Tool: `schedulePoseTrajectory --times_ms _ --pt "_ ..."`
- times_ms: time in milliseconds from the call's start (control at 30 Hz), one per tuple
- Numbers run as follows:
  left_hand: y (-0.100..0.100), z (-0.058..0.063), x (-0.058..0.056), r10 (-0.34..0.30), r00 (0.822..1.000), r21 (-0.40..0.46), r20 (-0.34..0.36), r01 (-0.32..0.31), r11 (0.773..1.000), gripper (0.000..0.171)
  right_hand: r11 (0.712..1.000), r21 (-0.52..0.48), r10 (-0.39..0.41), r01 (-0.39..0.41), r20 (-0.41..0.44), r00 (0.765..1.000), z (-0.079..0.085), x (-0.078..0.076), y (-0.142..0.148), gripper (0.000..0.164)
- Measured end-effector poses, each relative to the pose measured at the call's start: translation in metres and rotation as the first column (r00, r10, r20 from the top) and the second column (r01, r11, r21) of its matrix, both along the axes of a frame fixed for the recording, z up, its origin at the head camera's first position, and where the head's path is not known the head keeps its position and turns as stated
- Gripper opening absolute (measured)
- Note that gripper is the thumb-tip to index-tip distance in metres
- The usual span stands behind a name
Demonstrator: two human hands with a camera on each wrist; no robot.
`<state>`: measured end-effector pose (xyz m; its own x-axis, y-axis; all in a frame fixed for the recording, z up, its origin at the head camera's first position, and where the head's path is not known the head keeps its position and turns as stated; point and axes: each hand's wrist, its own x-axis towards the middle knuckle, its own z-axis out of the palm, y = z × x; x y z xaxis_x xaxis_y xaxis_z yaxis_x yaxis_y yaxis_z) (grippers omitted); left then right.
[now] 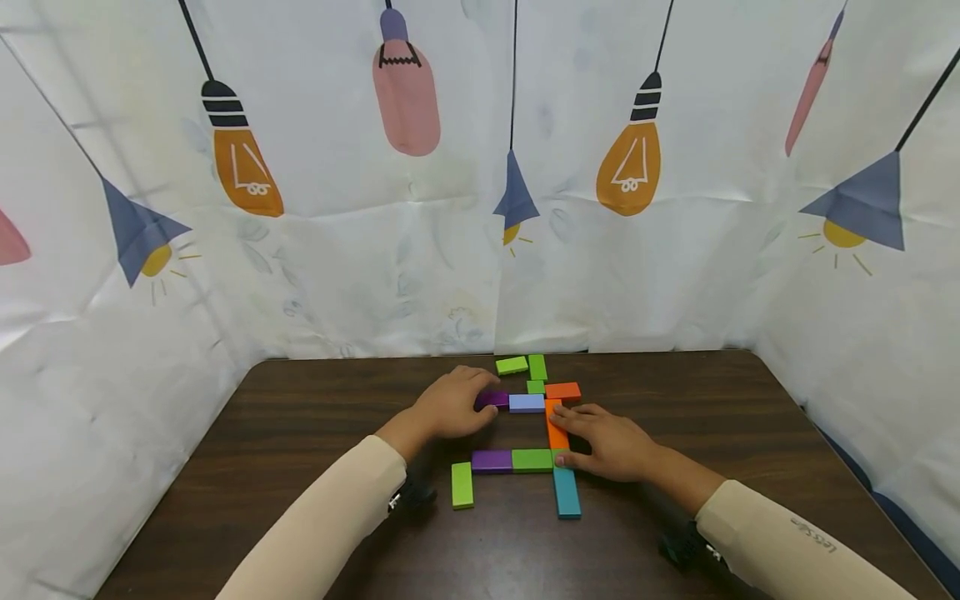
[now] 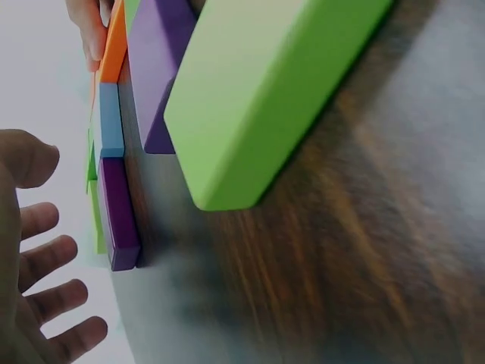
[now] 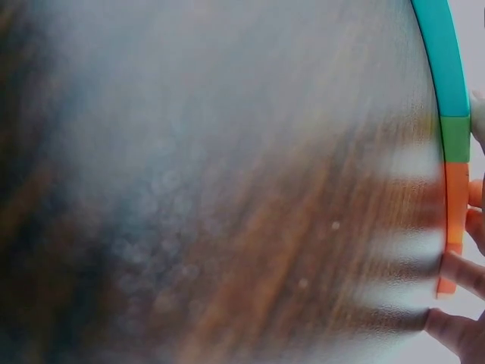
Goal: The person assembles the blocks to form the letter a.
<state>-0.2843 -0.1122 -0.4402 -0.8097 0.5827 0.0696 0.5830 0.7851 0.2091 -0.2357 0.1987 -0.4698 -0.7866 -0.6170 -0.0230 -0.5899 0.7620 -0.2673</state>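
Flat, smooth oblong blocks, wood or plastic, form a branching figure at the middle of the table. Nearest the viewer, a bright green oblong block (image 1: pixel 462 486) points lengthwise at the left; a mid-purple oblong block (image 1: pixel 491 462) and a grass-green oblong block (image 1: pixel 532 460) run rightward to a teal oblong block (image 1: pixel 567 496). From there a long orange block (image 1: pixel 557 438) leads away to a crosswise orange block (image 1: pixel 562 390), while a pale blue block (image 1: pixel 527 403) and a dark purple block (image 1: pixel 491 399) branch left. Farthest off are a small green square block (image 1: pixel 536 387), a lengthwise green block (image 1: pixel 537 367) and a slightly tilted green block (image 1: pixel 512 365). The left hand (image 1: pixel 453 404) looks released, its fingers spread loosely near the dark purple block's outer end. The right hand (image 1: pixel 611 446) is not clenched; fingertips rest at the long orange block, thumb near the teal block's far end. The laying-out seems well advanced, most blocks meeting neatly; perhaps only straightening is left, though whether more pieces belong cannot be told. Around them spreads a dark brown wood-grain table (image 1: pixel 322 467), and behind it hangs a white lamp-printed cloth (image 1: pixel 337 275)
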Motion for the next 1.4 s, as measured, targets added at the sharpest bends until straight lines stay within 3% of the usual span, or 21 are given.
schedulePoseTrajectory --times_ms 467,900,1400 --pt "0.014 -0.003 -0.019 0.032 0.999 -0.077 0.042 -0.028 0.997 0.064 1.000 -0.013 0.009 -0.009 -0.006 1.000 0.000 0.000 0.000 0.082" --pt "0.026 -0.005 -0.021 0.073 0.991 -0.111 0.109 -0.061 0.992 0.066 1.000 0.000 0.011 -0.011 -0.007 1.000 -0.001 -0.002 0.000 0.085" --pt "0.001 -0.006 -0.023 0.124 0.989 -0.177 0.084 -0.107 0.978 0.068 1.000 0.001 0.008 -0.008 -0.006 1.000 0.000 0.000 -0.002 0.085"
